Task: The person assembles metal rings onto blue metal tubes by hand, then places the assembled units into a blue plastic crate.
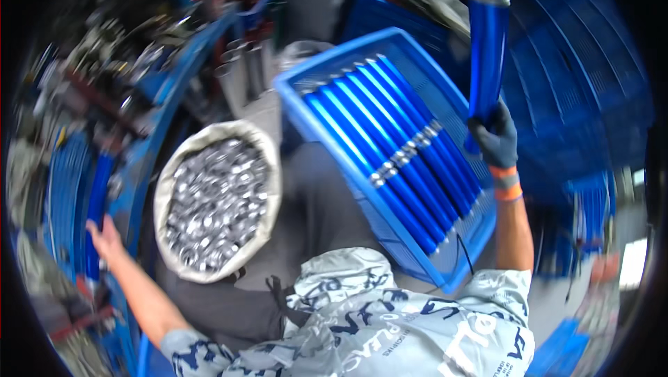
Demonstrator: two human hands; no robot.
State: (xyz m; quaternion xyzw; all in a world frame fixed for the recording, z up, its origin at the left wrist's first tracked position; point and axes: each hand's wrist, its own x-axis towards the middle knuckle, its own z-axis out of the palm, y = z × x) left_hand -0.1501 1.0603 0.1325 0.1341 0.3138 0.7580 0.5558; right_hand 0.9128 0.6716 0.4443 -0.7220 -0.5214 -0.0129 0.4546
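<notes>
My right hand [495, 139], in a dark glove with an orange cuff, is shut on a shiny blue tube [487, 43] and holds it upright above the right side of a blue plastic crate [306, 116]. Several more blue tubes [390, 147] lie side by side in that crate. My bare left hand [104, 236] reaches out to the left and rests on blue tubes [90, 196] lying on a rack there; its grip is not clear through the blur.
A pale sack [212, 199] full of small silvery metal parts stands between my arms. A blue metal frame [163, 113] runs along the left. Grey tubes [243, 74] stand behind the sack. More blue crates [390, 8] sit at the back and right.
</notes>
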